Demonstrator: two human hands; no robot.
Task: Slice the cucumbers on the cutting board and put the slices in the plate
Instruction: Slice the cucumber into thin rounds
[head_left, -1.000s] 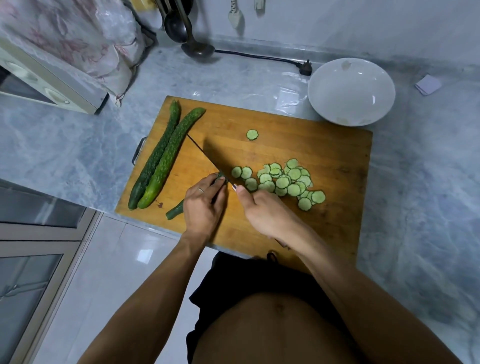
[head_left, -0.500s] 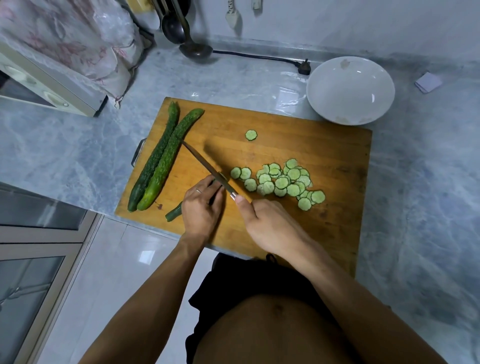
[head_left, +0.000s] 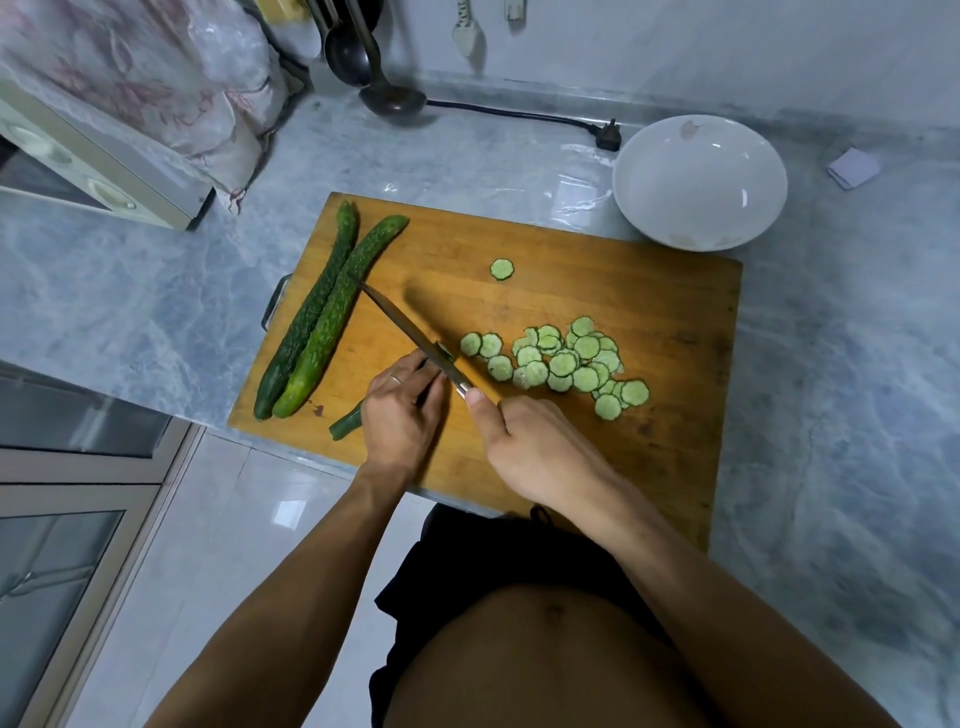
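Two whole cucumbers (head_left: 317, 317) lay left on the cutting board (head_left: 597, 291) while my left hand (head_left: 402, 410) pinned the slick, firm stub (head_left: 347, 426) and my right hand (head_left: 540, 447) gripped the knife (head_left: 410, 332) beside the slices (head_left: 561, 361)

The left hand (head_left: 402, 410) covers most of the cut cucumber (head_left: 347, 425); only its stub end shows. The right hand (head_left: 540, 447) hides the knife (head_left: 410, 332) handle. The oven (head_left: 78, 150) is cut off by the left edge.
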